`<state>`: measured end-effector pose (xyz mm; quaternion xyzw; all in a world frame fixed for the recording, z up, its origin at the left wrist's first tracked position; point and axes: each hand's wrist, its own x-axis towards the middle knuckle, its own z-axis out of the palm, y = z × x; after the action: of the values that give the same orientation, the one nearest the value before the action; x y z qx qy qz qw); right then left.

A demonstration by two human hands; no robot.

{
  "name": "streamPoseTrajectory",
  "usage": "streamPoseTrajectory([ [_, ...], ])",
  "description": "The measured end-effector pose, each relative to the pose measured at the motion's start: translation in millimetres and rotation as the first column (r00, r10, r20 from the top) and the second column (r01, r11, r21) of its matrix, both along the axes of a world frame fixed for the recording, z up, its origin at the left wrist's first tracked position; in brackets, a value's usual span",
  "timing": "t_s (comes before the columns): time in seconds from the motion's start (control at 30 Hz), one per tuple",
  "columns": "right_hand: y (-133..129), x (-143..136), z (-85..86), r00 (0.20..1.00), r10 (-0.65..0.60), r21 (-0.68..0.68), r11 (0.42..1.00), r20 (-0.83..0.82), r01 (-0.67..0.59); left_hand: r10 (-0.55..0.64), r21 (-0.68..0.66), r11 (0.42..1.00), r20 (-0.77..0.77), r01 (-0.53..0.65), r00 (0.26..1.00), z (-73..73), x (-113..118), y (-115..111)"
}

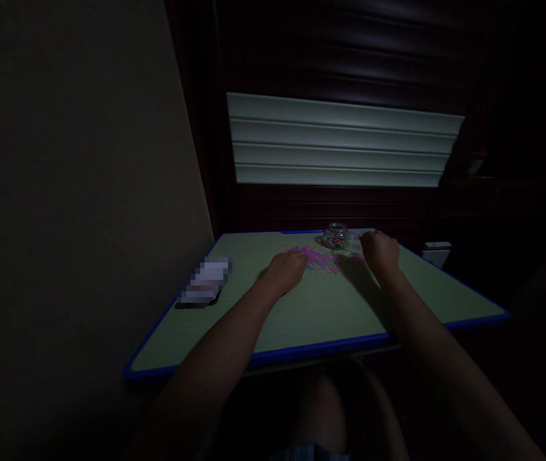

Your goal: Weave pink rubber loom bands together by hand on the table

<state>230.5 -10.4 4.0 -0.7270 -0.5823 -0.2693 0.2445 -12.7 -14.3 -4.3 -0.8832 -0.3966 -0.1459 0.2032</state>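
Left hand [286,272]: set low over the worktop [273,330], at the near left edge of the pile; the fingers are curled in, and whether anything is gripped cannot be told.
Right hand [381,251]: held to the right of the jar, with the fingers bent inward and a shadow cast on the worktop; whether anything is pinched cannot be told.
Pile [318,258]: small, thin pieces, mostly pink with some bluish ones, spread between the two hands; single pieces cannot be made out.
Clear piece [353,243]: seen between the jar and the right hand, near the fingertips; its shape is lost in the dimness.
Jar [336,236]: transparent, stood upright behind the pile near the far edge; its lower part is filled with multicoloured bits.
Worktop: pale green, bordered in blue.
Blurred item [205,280]: laid near the left edge, well apart from the pile; its surface is masked by pixelation.
Surroundings: a plain wall [80,192] is seen at left; a pale slatted panel [344,141] is framed by dark wood beyond the worktop; legs [325,413] are partly shown below.
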Motion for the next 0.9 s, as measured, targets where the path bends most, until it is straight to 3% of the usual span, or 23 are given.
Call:
streamPoseTrajectory([
  [0.1, 1, -2, 1.3, 0.998, 0.064, 0.008, 0.998, -0.025, -0.064, 0.013, -0.014, 1.0, 0.0, -0.013, 1.0, -0.4, 0, 1],
  [0.27, 2, -12, 4.2, 0.951, 0.299, -0.004, 0.954, -0.075, -0.3, -0.014, -0.006, 1.0, 0.011, 0.014, 1.0, -2.6, 0, 3],
  [0.5, 9, -26, -4.8, 0.822, 0.531, -0.141, 0.815, -0.205, -0.562, 0.004, -0.015, 1.0, 0.015, -0.004, 1.0, -4.1, 1, 4],
  [0.6, 12, -32, -9.9, 0.735, 0.623, -0.153, 0.726, -0.268, -0.671, 0.004, -0.022, 1.0, 0.014, -0.003, 1.0, -3.1, 1, 4],
  [0.9, 8, -43, -12.2, 0.622, 0.71, -0.208, 0.588, -0.33, -0.782, 0.024, -0.048, 0.999, 0.012, -0.024, 1.0, -2.9, 1, 3],
])
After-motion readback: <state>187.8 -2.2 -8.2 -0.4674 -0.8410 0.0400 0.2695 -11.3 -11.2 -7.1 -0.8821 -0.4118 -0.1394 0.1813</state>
